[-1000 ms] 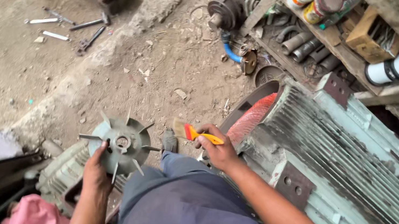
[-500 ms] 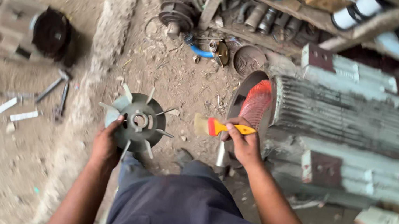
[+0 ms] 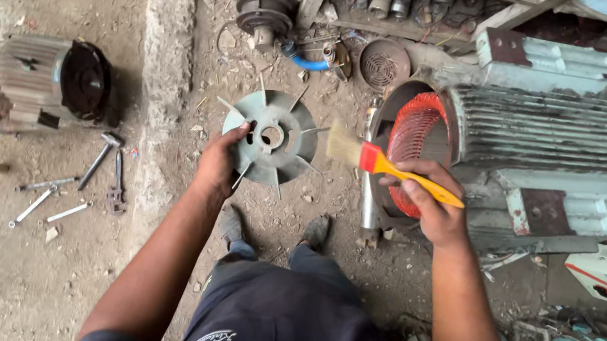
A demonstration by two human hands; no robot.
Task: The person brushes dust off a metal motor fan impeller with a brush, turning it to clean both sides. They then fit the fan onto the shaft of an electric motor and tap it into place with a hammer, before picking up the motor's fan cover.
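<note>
At frame centre, the left hand (image 3: 220, 164) grips the grey fan impeller (image 3: 271, 140) by its edge, exposing blades to the paintbrush (image 3: 372, 160) clasped in the right hand (image 3: 435, 202).

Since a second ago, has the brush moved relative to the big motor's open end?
Yes. The brush now points its bristles at the fan, away from the big motor's open end.
</note>
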